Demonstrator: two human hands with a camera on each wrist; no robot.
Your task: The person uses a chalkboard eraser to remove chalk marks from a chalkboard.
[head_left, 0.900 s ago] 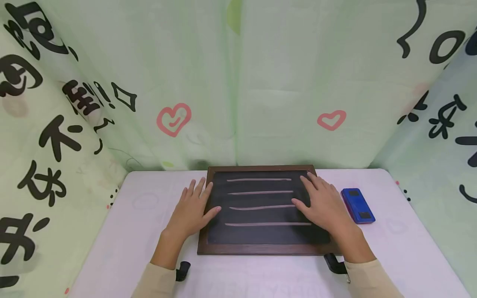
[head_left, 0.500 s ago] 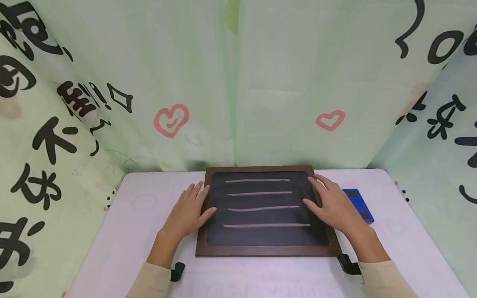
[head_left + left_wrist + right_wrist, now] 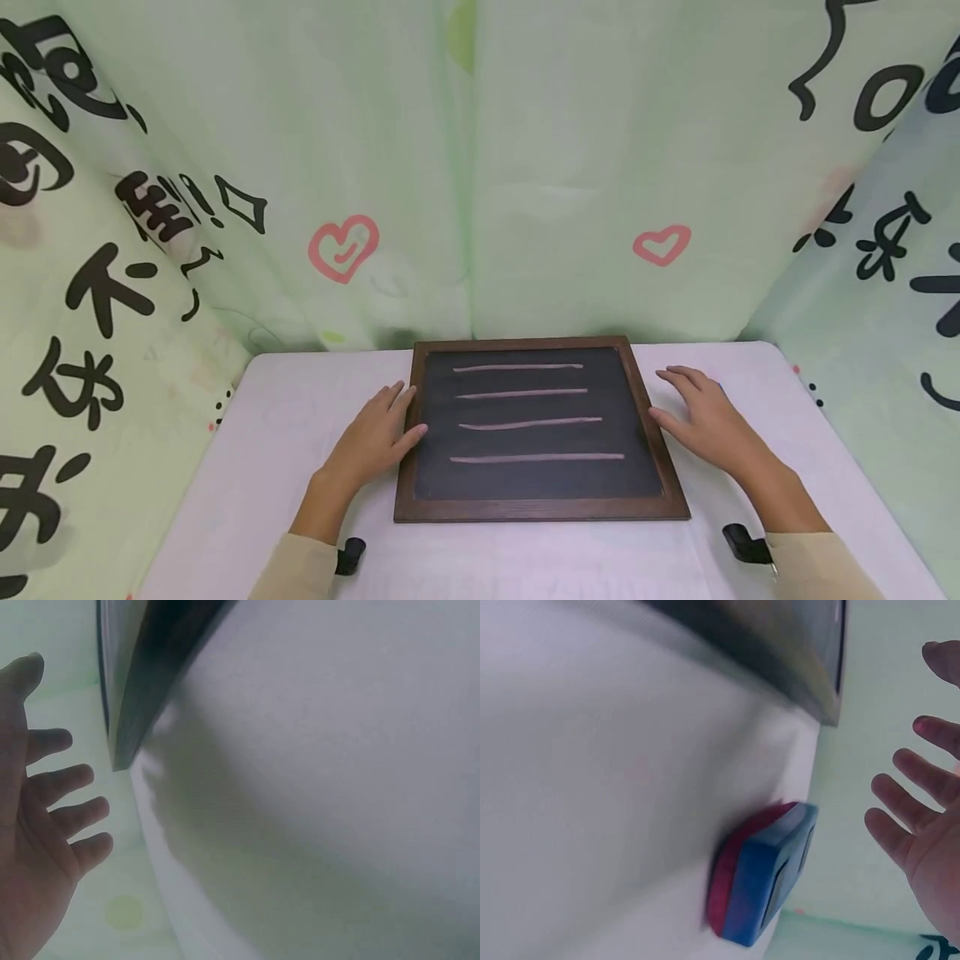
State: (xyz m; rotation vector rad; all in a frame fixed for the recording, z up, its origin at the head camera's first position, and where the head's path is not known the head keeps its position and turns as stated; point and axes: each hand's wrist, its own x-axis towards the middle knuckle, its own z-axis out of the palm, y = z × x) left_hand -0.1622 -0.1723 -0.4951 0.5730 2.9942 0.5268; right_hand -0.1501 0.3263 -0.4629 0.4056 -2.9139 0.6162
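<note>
A wood-framed blackboard (image 3: 534, 508) lies flat mid-table, with several horizontal chalk lines (image 3: 536, 457) across it. My left hand (image 3: 375, 433) rests open on the table beside the frame's left side, its thumb tip at the frame edge. The left wrist view shows this left hand (image 3: 45, 825) with spread fingers near the blackboard corner (image 3: 142, 697). My right hand (image 3: 701, 417) hovers open just right of the board. In the right wrist view a blue eraser (image 3: 769, 881) with a red underside lies on the table below that right hand (image 3: 922, 825), apart from it. The head view hides the eraser.
The white table (image 3: 300, 400) is closed in at the back and both sides by green curtains (image 3: 540, 167) printed with black characters and pink hearts. Black wrist-camera straps (image 3: 742, 542) sit at both cuffs.
My right hand has slid off the blackboard to the right and now covers the eraser in the head view. My left hand has drawn back slightly to the frame's left edge.
</note>
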